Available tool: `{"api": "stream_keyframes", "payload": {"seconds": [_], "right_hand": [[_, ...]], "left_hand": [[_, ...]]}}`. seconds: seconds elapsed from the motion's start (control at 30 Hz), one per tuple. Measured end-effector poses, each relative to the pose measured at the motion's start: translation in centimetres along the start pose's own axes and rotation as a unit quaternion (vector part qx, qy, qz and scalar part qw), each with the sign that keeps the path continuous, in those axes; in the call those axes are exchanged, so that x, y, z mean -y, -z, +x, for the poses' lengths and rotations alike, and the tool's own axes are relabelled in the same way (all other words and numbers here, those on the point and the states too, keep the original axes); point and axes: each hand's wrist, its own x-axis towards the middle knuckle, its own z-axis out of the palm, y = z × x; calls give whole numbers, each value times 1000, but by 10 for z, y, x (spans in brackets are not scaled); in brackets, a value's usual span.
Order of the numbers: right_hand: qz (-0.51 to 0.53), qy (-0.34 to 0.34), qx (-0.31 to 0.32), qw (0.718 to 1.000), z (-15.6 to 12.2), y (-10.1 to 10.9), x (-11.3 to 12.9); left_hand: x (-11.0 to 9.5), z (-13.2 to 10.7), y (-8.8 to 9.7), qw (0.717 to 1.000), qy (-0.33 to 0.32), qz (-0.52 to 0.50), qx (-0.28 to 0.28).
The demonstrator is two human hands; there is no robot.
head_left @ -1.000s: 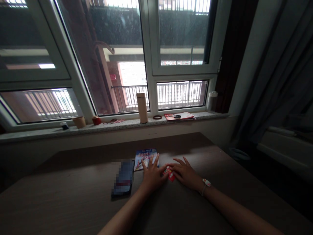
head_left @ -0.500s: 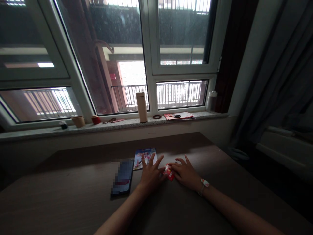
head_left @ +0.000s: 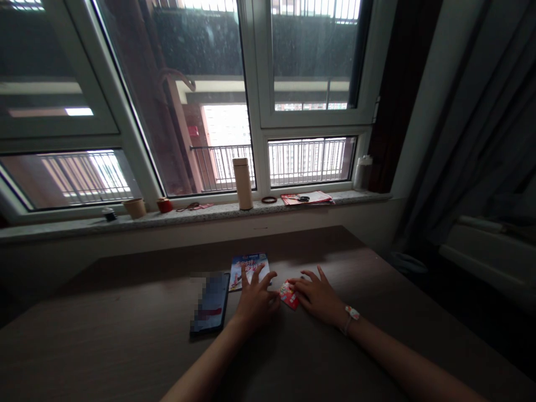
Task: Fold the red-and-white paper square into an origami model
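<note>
A small red piece of folded paper (head_left: pixel 288 297) with a printed pattern lies on the table between my hands. My right hand (head_left: pixel 319 294) has its thumb and a finger on the paper's right side, while its other fingers stretch out above. At the paper's left corner is my left hand (head_left: pixel 256 298), its fingers apart and slightly bent; whether the thumb touches the paper I cannot tell. Beyond the left fingers lies a blue printed booklet (head_left: pixel 234 279), partly covered by them. A phone (head_left: pixel 211 304) lies left of my left hand.
The brown table (head_left: pixel 125 312) reaches toward a stone windowsill (head_left: pixel 201 215). Along the sill stand a beige flask (head_left: pixel 243 184), a paper cup (head_left: pixel 134 208), a red spool (head_left: pixel 164 205), a bracelet (head_left: pixel 269 200), scissors (head_left: pixel 303 199) on red papers (head_left: pixel 320 197), and a clear bottle (head_left: pixel 362 174).
My left hand has drawn slightly left and its fingers have bent more, so more of the red paper shows. My right hand has stayed nearly in place.
</note>
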Motion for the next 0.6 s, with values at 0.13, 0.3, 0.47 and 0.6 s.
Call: {"api": "stream_keyframes", "payload": {"seconds": [0.13,0.3,0.47,0.6], "right_hand": [[5,-2,-1,1000,0,1,1],[10,-1,8,1000,0,2,2],[22,-1,15,1000,0,3,1],[52,-6,26,998,1,3,0]], "left_hand": [[0,0,3,1000,4,-7,-4],[-1,-1,4,1000,15,-17,-7],[-2,-2,-1,999,26,-22,-14],[-5,-2,-9,997,60,-22,-32]]}}
